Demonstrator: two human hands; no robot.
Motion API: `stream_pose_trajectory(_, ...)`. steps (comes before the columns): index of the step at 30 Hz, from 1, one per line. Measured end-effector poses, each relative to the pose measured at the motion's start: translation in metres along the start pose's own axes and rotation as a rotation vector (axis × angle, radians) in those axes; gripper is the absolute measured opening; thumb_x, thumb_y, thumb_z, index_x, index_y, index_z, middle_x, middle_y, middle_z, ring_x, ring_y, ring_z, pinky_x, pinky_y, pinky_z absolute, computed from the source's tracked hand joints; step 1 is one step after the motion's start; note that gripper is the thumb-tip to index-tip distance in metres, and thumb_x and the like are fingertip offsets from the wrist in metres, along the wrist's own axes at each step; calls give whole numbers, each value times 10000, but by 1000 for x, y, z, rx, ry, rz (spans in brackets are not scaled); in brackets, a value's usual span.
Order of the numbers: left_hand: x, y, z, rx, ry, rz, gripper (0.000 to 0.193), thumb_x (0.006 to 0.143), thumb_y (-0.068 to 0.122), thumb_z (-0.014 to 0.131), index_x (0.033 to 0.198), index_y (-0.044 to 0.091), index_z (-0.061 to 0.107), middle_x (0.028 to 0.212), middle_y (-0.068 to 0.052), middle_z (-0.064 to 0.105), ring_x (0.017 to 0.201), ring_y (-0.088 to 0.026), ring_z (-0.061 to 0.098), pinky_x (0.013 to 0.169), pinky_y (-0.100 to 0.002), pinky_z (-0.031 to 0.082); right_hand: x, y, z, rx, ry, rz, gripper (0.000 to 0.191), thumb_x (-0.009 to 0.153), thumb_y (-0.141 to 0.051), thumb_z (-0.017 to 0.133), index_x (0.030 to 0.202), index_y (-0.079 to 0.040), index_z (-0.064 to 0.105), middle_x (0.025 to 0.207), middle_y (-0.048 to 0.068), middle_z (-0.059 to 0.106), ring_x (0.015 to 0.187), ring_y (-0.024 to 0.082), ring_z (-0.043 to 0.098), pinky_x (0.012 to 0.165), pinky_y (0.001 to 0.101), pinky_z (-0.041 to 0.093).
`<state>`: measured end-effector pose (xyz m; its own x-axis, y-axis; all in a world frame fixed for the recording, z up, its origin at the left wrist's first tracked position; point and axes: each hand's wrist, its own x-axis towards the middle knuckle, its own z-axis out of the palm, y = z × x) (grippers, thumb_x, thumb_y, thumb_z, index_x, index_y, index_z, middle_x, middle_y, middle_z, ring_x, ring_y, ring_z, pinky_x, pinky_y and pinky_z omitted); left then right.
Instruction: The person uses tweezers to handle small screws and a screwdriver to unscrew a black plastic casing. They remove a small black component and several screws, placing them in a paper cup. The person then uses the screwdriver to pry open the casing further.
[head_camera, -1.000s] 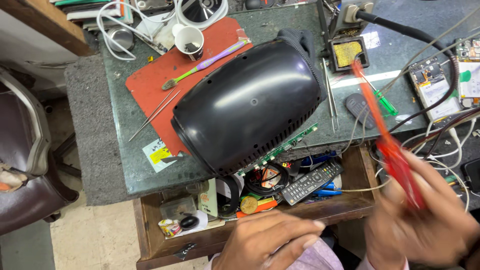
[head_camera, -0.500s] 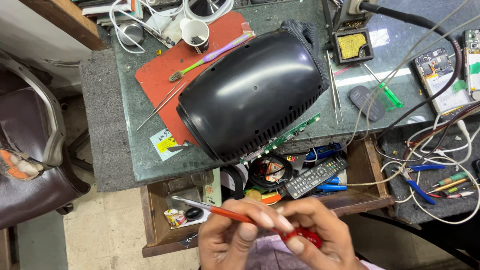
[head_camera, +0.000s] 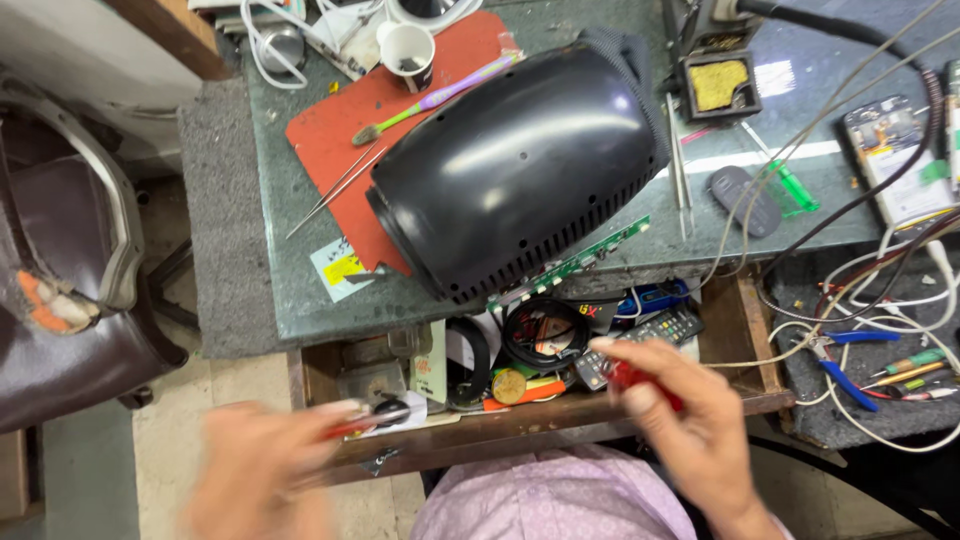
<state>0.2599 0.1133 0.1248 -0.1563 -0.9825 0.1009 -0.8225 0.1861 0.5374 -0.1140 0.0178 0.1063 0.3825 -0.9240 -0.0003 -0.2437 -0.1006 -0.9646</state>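
Red-handled screwdriver (head_camera: 640, 382) sat clenched in the right hand (head_camera: 690, 430); the blurred left hand (head_camera: 265, 470) pinched its shaft tip above the open drawer (head_camera: 560, 418).

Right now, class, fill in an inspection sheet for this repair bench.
Surface: grey-green stone benchtop, red rubber mat on it.
Job's things: red plastic tool handle in right hand; thin red piece at left hand.
Clutter: big black plastic casing, white cup, purple toothbrush, open wooden drawer of parts.
Grips: right hand shut on the handle; left hand blurred.
Cables: white and grey leads tangled at right.
Surroundings: brown padded chair at left.
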Motion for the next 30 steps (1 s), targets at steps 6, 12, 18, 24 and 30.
stream_pose_trajectory(6,12,59,24,96,322,98,435,632,-51,731,1056,44,744,844,-33,646,739,-218,589,659,-369,501,19,-32,5,-96,47,-235,270,856,-65,747,1118,-3,729,1006,88,762,926,176,675,851,279,516)
stream_pose_trajectory(12,40,75,8,114,288,202,337,743,26,771,1078,44,746,865,-32,629,744,-209,578,648,-365,490,30,-41,6,-183,-57,-357,269,809,-46,794,1073,-56,747,1031,60,774,953,185,712,863,303,521)
stream_pose_trajectory(18,42,70,10,134,270,230,297,795,51,767,1090,34,740,882,-26,627,764,-202,580,652,-356,490,32,-35,7,-152,-87,-332,270,811,-46,793,1079,-45,754,1014,56,773,924,178,718,852,302,509)
stream_pose_trajectory(24,49,68,9,112,240,279,360,750,38,743,1109,16,741,924,-28,654,778,-200,589,655,-356,491,38,-32,8,-16,-119,-181,221,865,-27,741,1083,8,755,1001,116,739,898,177,694,798,276,544)
stream_pose_trajectory(30,50,61,12,111,283,231,328,775,42,724,1103,20,730,955,-37,696,819,-211,633,698,-370,495,35,-28,8,-42,-63,-168,212,884,-14,711,1089,17,753,982,98,752,908,156,716,820,252,548)
